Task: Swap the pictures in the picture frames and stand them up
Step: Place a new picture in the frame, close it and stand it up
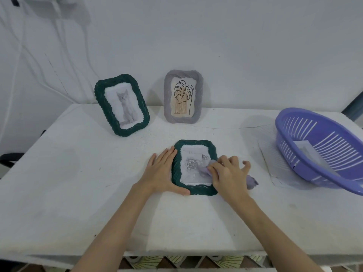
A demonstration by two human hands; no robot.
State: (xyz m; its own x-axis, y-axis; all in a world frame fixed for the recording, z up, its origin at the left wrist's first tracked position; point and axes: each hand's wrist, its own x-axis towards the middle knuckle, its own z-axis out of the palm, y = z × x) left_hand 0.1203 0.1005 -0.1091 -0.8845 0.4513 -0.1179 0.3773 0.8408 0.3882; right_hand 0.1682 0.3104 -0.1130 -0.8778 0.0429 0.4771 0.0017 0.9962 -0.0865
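A dark green frame [176, 173] lies flat on the white table in front of me, with a rose picture [191, 164] in its window. My left hand [163, 171] rests flat against the frame's left edge, thumb at its near corner. My right hand [227, 173] is closed on a small purple cloth [252, 182] and presses it onto the frame's right side. Behind, a second green frame [121, 105] with a cat picture stands leaning at the left. A grey frame [183, 97] with a leaf drawing stands against the wall.
A purple slotted plastic basket [322, 150] sits tilted at the right with a sheet of paper [303, 147] inside. The table's front edge [176, 252] is close to me. A white wall rises right behind the table.
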